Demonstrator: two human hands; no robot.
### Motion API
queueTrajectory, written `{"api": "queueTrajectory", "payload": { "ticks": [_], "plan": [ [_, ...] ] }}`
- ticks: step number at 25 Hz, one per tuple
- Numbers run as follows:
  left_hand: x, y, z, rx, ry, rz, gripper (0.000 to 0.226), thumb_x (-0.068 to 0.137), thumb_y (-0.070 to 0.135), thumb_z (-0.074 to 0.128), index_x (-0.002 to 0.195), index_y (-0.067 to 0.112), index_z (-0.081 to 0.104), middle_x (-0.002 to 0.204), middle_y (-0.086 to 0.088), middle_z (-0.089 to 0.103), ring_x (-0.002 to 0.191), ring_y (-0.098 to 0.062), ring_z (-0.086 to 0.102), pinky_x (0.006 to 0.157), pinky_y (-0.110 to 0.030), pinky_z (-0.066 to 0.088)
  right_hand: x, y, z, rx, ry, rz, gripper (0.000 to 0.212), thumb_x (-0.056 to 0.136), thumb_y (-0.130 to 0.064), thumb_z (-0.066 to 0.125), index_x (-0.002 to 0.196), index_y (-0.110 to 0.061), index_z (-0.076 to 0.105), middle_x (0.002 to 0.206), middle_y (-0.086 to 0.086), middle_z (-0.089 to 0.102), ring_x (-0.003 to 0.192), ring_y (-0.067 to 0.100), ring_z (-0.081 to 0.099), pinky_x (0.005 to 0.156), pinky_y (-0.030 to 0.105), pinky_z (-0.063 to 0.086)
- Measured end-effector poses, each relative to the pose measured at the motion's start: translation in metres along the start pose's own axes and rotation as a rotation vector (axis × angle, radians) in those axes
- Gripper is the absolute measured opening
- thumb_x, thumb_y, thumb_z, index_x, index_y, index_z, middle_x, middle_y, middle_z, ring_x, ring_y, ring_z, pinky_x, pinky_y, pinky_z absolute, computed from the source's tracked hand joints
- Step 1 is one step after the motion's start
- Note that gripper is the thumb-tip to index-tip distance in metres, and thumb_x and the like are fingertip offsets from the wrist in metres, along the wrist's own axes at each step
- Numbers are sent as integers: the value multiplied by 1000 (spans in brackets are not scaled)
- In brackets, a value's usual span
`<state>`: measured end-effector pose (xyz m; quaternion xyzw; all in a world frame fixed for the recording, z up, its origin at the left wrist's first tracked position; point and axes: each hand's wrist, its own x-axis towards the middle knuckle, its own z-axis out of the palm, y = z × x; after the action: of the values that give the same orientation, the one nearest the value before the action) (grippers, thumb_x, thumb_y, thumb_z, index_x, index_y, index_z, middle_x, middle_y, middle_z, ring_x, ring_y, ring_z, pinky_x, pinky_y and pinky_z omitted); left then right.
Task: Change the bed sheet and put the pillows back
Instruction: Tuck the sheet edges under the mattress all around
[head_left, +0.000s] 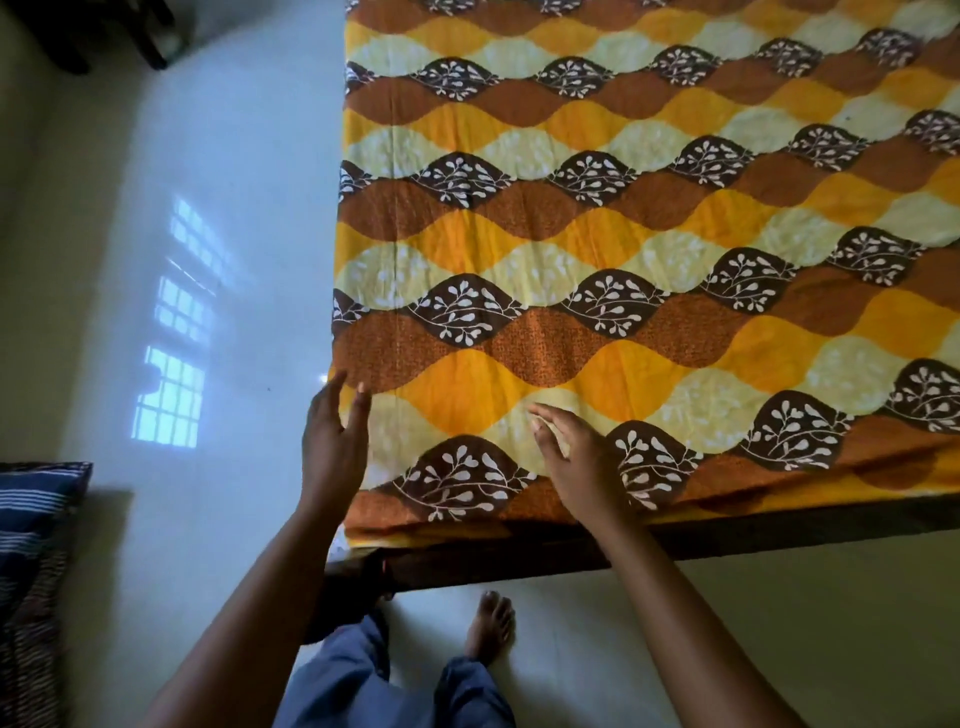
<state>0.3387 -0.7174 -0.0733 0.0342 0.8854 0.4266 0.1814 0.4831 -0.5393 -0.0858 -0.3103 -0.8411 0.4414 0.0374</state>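
A bed sheet (649, 218) with orange, yellow, brown and leaf-patterned waves lies spread flat over the bed, covering its near left corner. My left hand (332, 447) hovers at that corner by the sheet's left edge, fingers spread, holding nothing. My right hand (576, 462) is flat over the sheet near the front edge, fingers extended, palm down. No pillow lies on the visible part of the bed.
The dark wooden bed frame (727, 535) runs along the front edge. Glossy white floor (208, 260) lies to the left. A blue striped pile of fabric (36, 545) sits at the lower left. Dark furniture legs (104, 36) stand at the top left. My feet are by the bed.
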Motion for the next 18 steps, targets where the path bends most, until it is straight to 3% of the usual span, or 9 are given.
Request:
{"api": "queueTrajectory", "payload": {
  "ticks": [3, 6, 9, 11, 14, 18],
  "plan": [
    [57, -6, 2, -413, -22, -226, 51, 101, 43, 24, 146, 20, 26, 151, 4, 27, 138, -11, 26, 106, -23, 20, 54, -10, 22, -239, -43, -12, 52, 98, -38, 38, 146, -22, 28, 155, 1, 20, 143, 17, 17, 112, 27, 18],
    [102, -22, 14, -657, -251, -315, 60, 97, 53, 8, 141, 23, 35, 137, 1, 46, 127, -16, 43, 101, -30, 34, 122, -4, 44, -387, -39, 6, 66, 95, -50, 32, 150, -25, 4, 158, 2, -9, 145, 20, -9, 117, 39, -4],
    [122, -50, 20, -787, -378, -444, 69, 88, 68, 5, 139, 35, 39, 131, -2, 56, 119, -22, 53, 101, -41, 40, 179, 0, 73, -506, 74, 86, 77, 89, -64, 22, 150, -20, 4, 158, 7, -6, 145, 22, -8, 117, 45, -6],
    [119, -66, 22, -912, -429, -524, 66, 86, 71, 8, 134, 40, 41, 123, -1, 61, 112, -23, 59, 92, -41, 45, 191, -8, 100, -650, 161, 114, 85, 83, -69, 8, 150, -18, 6, 158, 11, 1, 146, 25, -3, 115, 46, -6],
    [119, -80, 22, -1026, -466, -597, 59, 88, 67, 11, 131, 41, 42, 120, -2, 63, 110, -24, 60, 85, -40, 48, 187, -30, 149, -695, 234, 35, 84, 87, -67, 8, 148, -11, 20, 155, 15, 16, 145, 30, 11, 115, 46, 0],
    [126, -88, 19, -1084, -520, -629, 56, 93, 58, 17, 133, 31, 46, 126, -2, 61, 116, -24, 58, 88, -36, 51, 164, -65, 194, -757, 71, -139, 74, 93, -60, 10, 148, -11, 24, 155, 11, 20, 144, 29, 14, 113, 50, 8]
  ]
}}
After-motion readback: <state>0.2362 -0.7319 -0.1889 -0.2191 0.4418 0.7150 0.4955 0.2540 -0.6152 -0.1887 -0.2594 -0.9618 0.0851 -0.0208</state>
